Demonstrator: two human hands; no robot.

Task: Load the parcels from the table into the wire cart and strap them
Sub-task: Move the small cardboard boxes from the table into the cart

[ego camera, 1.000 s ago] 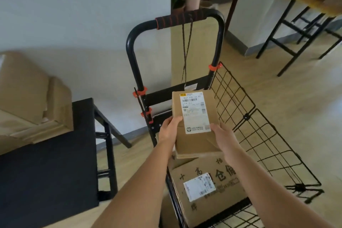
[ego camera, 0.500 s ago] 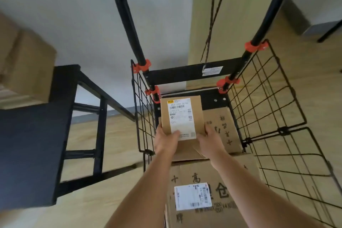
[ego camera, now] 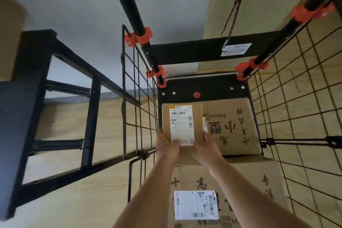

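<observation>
L hand (ego camera: pixel 167 145) + R hand (ego camera: pixel 207 147) grip small parcel (ego camera: pixel 182 124) by near corners, fingers curled on it. It's inside cart (ego camera: pixel 140 98), above two bigger boxes (ego camera: pixel 233 127).

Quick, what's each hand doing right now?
Left hand: holding the small parcel by its left edge.
Right hand: holding the same parcel by its right edge.

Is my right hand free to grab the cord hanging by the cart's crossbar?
Probably not yet. The right hand and left hand both grip the small parcel low in the wire cart. The cord hangs above, nothing blocking it, but that hand is full.
</observation>
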